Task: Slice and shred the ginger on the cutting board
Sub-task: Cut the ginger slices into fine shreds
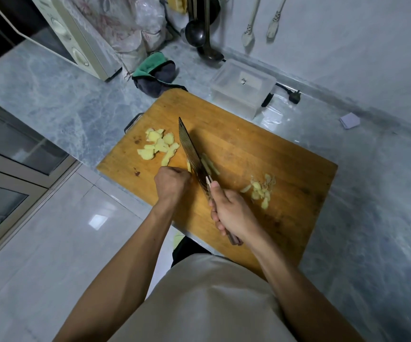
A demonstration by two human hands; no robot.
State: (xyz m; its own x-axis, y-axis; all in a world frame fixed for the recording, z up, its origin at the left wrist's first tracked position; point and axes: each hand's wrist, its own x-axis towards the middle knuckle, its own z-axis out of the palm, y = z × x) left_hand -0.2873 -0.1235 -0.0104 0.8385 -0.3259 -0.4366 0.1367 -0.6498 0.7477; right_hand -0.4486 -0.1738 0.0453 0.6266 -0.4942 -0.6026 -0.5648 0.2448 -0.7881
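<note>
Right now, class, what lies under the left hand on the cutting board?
A sliver of yellow ginger shows between the left hand and the knife. The curled fingers cover the rest.

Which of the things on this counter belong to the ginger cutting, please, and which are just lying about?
In use: cutting board; cleaver held in the right hand; ginger slices; ginger shreds; ginger trimmings; left hand steadying ginger.

Lying about: microwave; green-and-grey cloth; clear plastic box; ladles; power plug.
</note>
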